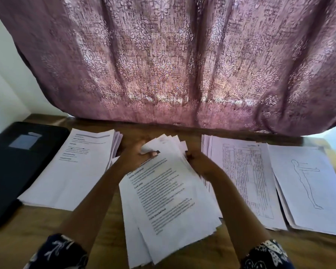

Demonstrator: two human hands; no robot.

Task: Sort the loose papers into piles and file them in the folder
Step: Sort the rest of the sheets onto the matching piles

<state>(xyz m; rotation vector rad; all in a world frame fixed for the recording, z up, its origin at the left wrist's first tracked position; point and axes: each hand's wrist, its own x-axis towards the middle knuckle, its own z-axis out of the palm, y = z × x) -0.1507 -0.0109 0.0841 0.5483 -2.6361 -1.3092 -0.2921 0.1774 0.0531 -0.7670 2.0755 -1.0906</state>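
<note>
Two hands work the centre stack [169, 197]: the left hand [142, 153] pinches its top sheets, the right hand [195, 160] meets its far edge, grip hidden. Sorted already: a text pile [76, 167] at nine o'clock, table pile [241, 177] and drawing pile [306, 187] at three. Black folder [17, 167], farther at nine, lies shut, apparently unfilled.

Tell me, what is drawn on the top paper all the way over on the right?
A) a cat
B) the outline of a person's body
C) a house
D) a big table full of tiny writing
B: the top sheet of the far-right pile shows a thin line drawing of a standing body with one arm held out; the table full of tiny writing is on the pile beside it.
</note>
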